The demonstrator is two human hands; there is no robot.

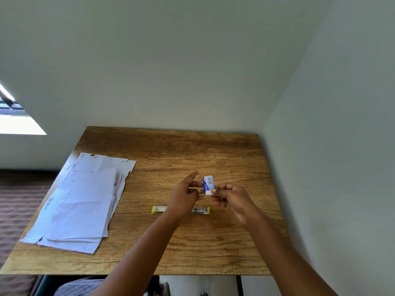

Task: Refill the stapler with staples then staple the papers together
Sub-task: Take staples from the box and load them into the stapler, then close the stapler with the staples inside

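While both hands hold the staple box (208,185) above the table (224,150), right hand (229,197) pinching its lower end, left hand (184,198) loosely closed beside it, the opened stapler (180,210) lies crosswise just beneath, papers (83,201) well left.

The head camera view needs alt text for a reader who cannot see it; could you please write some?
Two bare hands, left hand and right hand, hold a small blue staple box above a wooden table. An opened stapler lies below; loose papers lie left.
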